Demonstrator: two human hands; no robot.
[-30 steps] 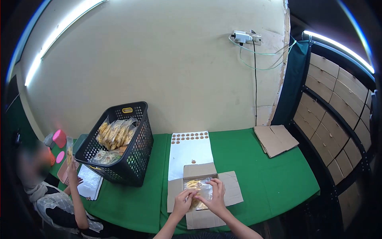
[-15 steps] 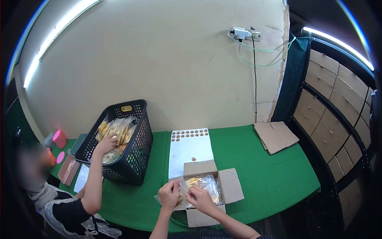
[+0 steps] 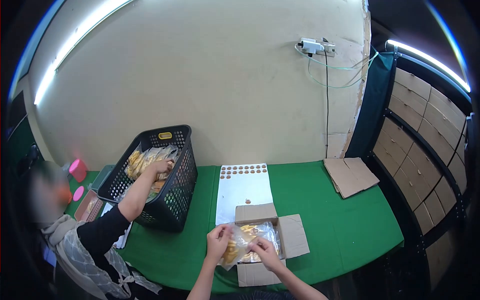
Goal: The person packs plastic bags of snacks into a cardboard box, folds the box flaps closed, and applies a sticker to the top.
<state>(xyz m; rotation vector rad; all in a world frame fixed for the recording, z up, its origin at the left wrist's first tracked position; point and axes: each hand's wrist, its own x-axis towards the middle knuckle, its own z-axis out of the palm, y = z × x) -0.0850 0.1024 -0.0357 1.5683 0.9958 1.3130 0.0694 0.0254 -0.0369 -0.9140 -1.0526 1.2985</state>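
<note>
A clear plastic bag of yellow snack pieces (image 3: 232, 253) is held up over the left side of an open cardboard box (image 3: 293, 235). My left hand (image 3: 218, 242) is closed on the bag's upper left edge. At the bag's right side, the fingers of my right hand (image 3: 266, 253) pinch its edge. Inside the box lie more clear snack bags (image 3: 267, 231), partly hidden by my hands and the held bag. Behind the box is a white sheet (image 3: 241, 192) with rows of round brown stickers at its far end and a single sticker (image 3: 247, 201) lower down.
A black perforated basket (image 3: 172, 200) full of snack bags stands to the left, with a co-worker's hand (image 3: 162, 166) reaching in. Flattened cardboard (image 3: 351, 176) lies at the right on the green tablecloth (image 3: 345, 225). A pink basket (image 3: 89, 206) sits far left; boxes (image 3: 415, 145) fill the right shelves.
The held bag has come up and right, its snack-filled front now showing between my hands. The co-worker's hand has shifted right inside the basket. The view has moved slightly.
</note>
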